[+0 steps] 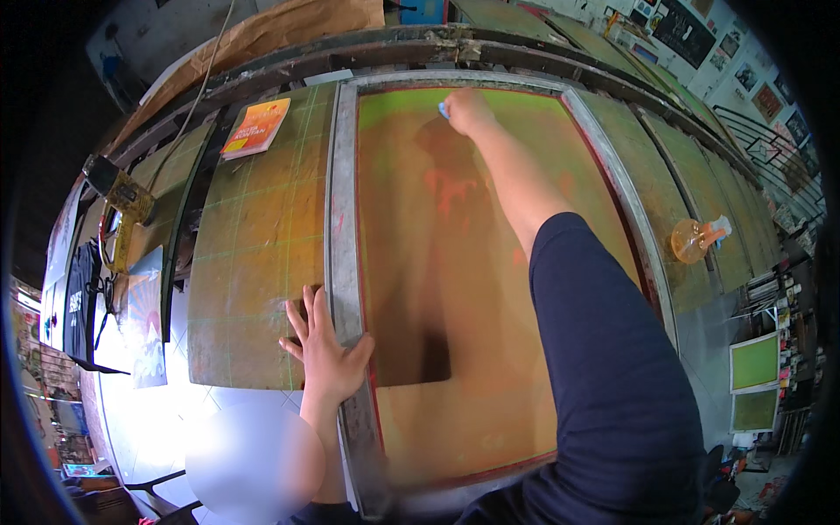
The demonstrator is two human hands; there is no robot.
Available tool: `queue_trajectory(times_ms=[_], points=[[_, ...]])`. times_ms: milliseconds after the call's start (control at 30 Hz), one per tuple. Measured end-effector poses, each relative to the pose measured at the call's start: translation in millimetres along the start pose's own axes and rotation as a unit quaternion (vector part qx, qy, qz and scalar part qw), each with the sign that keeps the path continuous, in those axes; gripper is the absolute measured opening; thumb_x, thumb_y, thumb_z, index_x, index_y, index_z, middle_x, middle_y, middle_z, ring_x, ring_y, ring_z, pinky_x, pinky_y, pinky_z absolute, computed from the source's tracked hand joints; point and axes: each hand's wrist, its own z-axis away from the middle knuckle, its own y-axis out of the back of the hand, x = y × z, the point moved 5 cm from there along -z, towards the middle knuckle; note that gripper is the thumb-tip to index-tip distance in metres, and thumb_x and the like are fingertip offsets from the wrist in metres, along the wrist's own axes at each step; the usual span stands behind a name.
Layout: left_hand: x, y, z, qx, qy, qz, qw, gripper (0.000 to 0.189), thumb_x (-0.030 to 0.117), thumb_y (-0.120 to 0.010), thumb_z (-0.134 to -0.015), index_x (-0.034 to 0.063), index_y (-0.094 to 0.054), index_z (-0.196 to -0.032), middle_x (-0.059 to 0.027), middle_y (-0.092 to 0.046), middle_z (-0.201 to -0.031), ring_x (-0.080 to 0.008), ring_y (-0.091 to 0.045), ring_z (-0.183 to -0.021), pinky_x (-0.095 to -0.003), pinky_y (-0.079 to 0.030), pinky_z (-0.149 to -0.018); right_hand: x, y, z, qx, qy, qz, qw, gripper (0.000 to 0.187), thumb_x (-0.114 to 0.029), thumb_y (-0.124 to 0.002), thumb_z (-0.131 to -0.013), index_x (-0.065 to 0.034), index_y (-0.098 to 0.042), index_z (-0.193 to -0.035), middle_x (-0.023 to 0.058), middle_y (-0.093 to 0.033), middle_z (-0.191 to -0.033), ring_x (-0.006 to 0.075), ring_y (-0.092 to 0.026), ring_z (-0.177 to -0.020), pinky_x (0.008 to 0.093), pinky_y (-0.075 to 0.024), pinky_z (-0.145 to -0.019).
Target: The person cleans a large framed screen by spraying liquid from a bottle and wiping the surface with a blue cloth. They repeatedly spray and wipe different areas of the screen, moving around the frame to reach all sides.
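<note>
A large screen-printing frame (342,230) with metal edges lies before me, its mesh (485,275) tinted orange and green with reddish smears. My right hand (467,111) is closed on a small blue cloth or sponge (443,110) near the far edge of the mesh; most of the blue thing is hidden by the fingers. On the left side of the frame rests my left hand (331,357), thumb over the frame's edge and fingers spread towards the board (262,262) beside it, holding no loose object.
An orange booklet (257,128) lies at the far left of the board. Further left stands a yellow heat gun (121,203). To the right, a spray bottle with orange liquid (690,241) is on another board. Dark metal rails (525,59) run behind the frame.
</note>
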Motion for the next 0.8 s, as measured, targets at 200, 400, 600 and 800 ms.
queue_trajectory(times_ms=[200,400,600,800], points=[[2.2,0.0,-3.1,0.009,0.001,-0.015,1.000,0.085,0.026,-0.064,-0.064,0.0000,-0.020,-0.133,-0.0197,-0.014,-0.143,-0.0383,0.003,-0.133,-0.0645,0.005,-0.097,31.5,40.0,53.1,-0.124,-0.042,-0.044,0.990,0.013,-0.005,-0.055,-0.071,-0.0088,-0.065,-0.077,0.0137,-0.063,-0.084,0.0290,-0.061,-0.079,0.0383,-0.0486,-0.069],[-0.7,-3.0,-4.6,0.030,-0.002,0.008,1.000,0.084,0.027,-0.064,-0.064,0.0004,-0.023,-0.133,-0.0180,-0.014,-0.143,-0.0379,0.002,-0.133,-0.0649,0.005,-0.096,40.6,67.0,144.1,-0.076,-0.010,-0.103,0.992,0.016,-0.002,-0.056,-0.068,-0.0115,-0.067,-0.075,0.0113,-0.064,-0.078,0.0276,-0.061,-0.072,0.0364,-0.0488,-0.068],[2.2,-4.4,-3.1,0.032,-0.005,0.008,0.999,0.082,0.024,-0.062,-0.065,0.0004,-0.023,-0.133,-0.0175,-0.015,-0.143,-0.0373,0.002,-0.133,-0.0651,0.006,-0.096,32.3,84.4,159.5,-0.080,-0.065,-0.059,0.993,0.015,-0.003,-0.055,-0.068,-0.0109,-0.067,-0.075,0.0115,-0.064,-0.078,0.0284,-0.061,-0.073,0.0370,-0.0486,-0.068],[3.5,-1.9,-3.9,0.026,-0.009,0.003,1.000,0.083,0.023,-0.064,-0.063,-0.0008,-0.024,-0.132,-0.0189,-0.015,-0.143,-0.0378,0.002,-0.133,-0.0649,0.006,-0.096,50.4,34.9,81.1,-0.101,-0.083,-0.086,0.988,0.013,-0.004,-0.054,-0.066,-0.0096,-0.063,-0.074,0.0153,-0.062,-0.080,0.0317,-0.060,-0.077,0.0408,-0.0479,-0.068]])
